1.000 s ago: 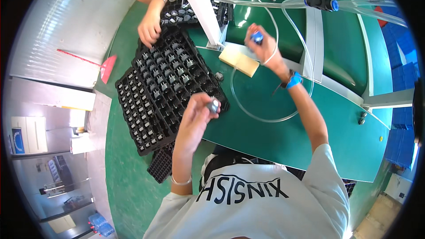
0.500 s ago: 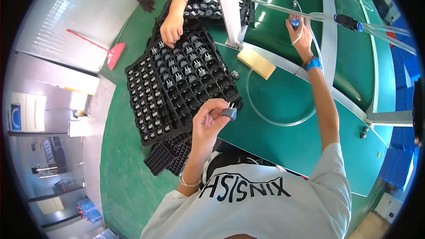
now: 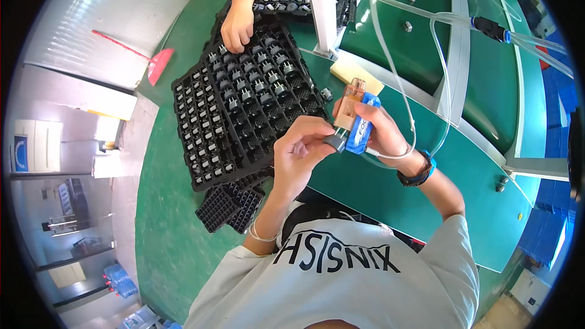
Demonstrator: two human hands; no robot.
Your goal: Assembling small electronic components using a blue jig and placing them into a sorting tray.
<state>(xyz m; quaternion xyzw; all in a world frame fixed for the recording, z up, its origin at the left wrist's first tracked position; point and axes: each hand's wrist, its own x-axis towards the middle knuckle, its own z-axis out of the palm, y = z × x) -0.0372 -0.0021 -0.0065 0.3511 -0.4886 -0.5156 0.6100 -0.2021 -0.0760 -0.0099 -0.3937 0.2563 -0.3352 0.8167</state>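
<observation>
My left hand [image 3: 297,149] pinches a small dark grey two-pin plug [image 3: 335,141] between thumb and fingertips, its metal pins toward the far side. My right hand [image 3: 388,132] is closed round a blue and clear-amber handheld device [image 3: 364,123] with a thin pale line running from its near end. The device's amber side meets the plug's pins; whether the pins are inside it I cannot tell. Just left of my hands lies a black compartment tray [image 3: 259,146] with rows of similar plugs, pins up, and some bare pockets nearest me.
Another person's hand [image 3: 238,28] reaches into the tray's far end. A second black tray [image 3: 203,176] holds small light parts. A pale yellow block [image 3: 342,70] lies behind the device. Clear tubes [image 3: 448,73] hang over the green table [image 3: 420,195], and a white post [image 3: 320,9] stands beyond.
My right hand has come back from the far right with the blue and amber device and met the plug. My left hand still holds the plug, slightly farther right.
</observation>
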